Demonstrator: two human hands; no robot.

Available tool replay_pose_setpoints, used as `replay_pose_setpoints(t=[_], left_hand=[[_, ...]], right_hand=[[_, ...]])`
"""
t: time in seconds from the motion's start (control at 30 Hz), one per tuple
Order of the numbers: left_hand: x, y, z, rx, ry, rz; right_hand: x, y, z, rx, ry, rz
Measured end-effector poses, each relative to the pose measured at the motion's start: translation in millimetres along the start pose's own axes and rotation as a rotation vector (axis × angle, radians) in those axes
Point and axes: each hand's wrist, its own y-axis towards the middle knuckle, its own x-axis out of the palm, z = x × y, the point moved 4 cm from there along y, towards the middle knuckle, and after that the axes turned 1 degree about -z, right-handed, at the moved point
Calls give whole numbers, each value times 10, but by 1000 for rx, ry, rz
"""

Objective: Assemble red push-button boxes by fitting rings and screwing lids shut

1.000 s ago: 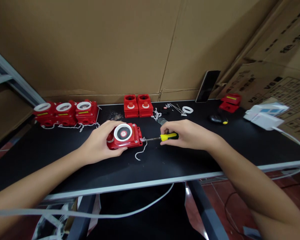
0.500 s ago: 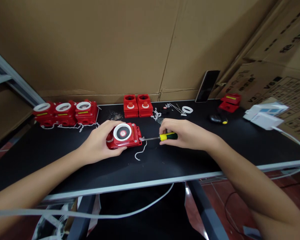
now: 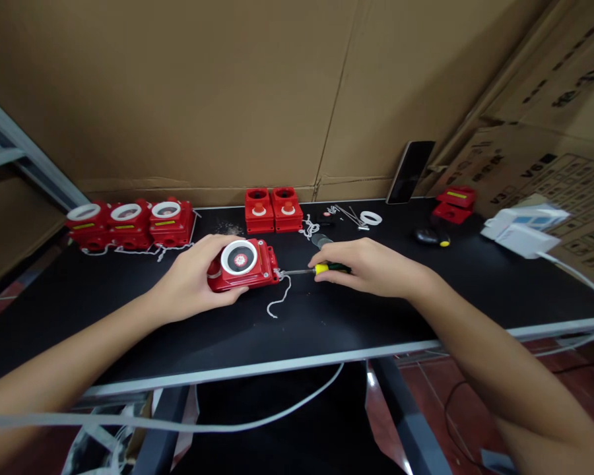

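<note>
My left hand (image 3: 195,277) wraps around a red alarm-style box (image 3: 257,272) with a white ring and dark round window on its top. It is tilted on the black table, its screwed end toward the right. In my right hand (image 3: 363,267) is a screwdriver (image 3: 321,268) with a yellow and dark green handle. Its metal shaft points left, and the tip meets the box's right end where white string is bunched. A loose tail of the white string (image 3: 279,303) hangs from that spot onto the table. My fingers cover the box's left end.
Three similar red boxes (image 3: 171,223) with strings stand back left, two red housings (image 3: 287,210) at the back middle. Near them lie bolts (image 3: 350,216) and a white ring (image 3: 371,218). A phone (image 3: 410,171) leans on the cardboard; a second screwdriver (image 3: 430,235) and white adapter (image 3: 525,234) lie right.
The red box and my left hand have shifted slightly left and up. My right hand has turned a little around the screwdriver, whose tip stays at the string.
</note>
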Motion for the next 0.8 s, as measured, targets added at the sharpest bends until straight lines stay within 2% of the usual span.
replay_pose_setpoints(t=[0.27, 0.53, 0.67, 0.73, 0.8], left_hand=[[-21, 65, -10, 3, -53, -61], [-97, 76, -180, -60, -33, -87], [-118, 76, -275, -70, 25, -111], [-135, 71, -287, -30, 91, -110], [-164, 61, -225, 87, 173, -63]], right_hand=[[-13, 12, 16, 49, 22, -19], [-57, -39, 181, 138, -50, 27], [-29, -29, 202, 206, -82, -4], [12, -13, 186, 234, -89, -27], [57, 1, 161, 255, -95, -46]])
